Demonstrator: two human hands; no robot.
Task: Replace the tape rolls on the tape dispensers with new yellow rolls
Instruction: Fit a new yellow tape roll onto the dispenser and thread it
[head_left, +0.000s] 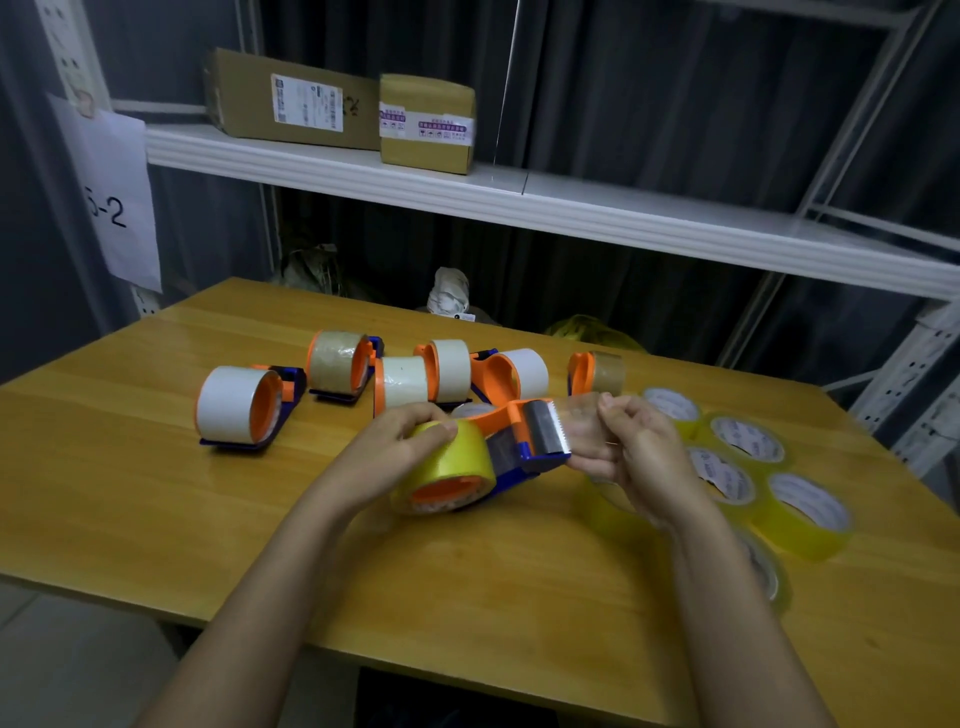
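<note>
Yellow tape roll (451, 466) mounted on an orange-and-blue tape dispenser (524, 441), held just above the wooden table (156, 467) near its centre. The left hand (400, 441), at 9 o'clock of the dispenser, curls its fingers over the top of the roll and grips it. The right hand (631, 447), at 3 o'clock, pinches a clear strip of tape (579, 421) drawn past the serrated metal blade (545, 428) at the dispenser's front end. From 10 to 1 o'clock of the held dispenser stand several other dispensers carrying pale rolls: one with a white roll (236, 405) farthest left, one with a brownish roll (340, 364), a cluster of three (457, 371) touching one another, and one (597, 371) at the right end. At 3 to 5 o'clock, loose yellow rolls (779, 483) lie flat on the table, close together, some partly hidden by the right forearm. Behind the table, a white shelf (571, 213) bears two cardboard boxes (353, 114) side by side.
</note>
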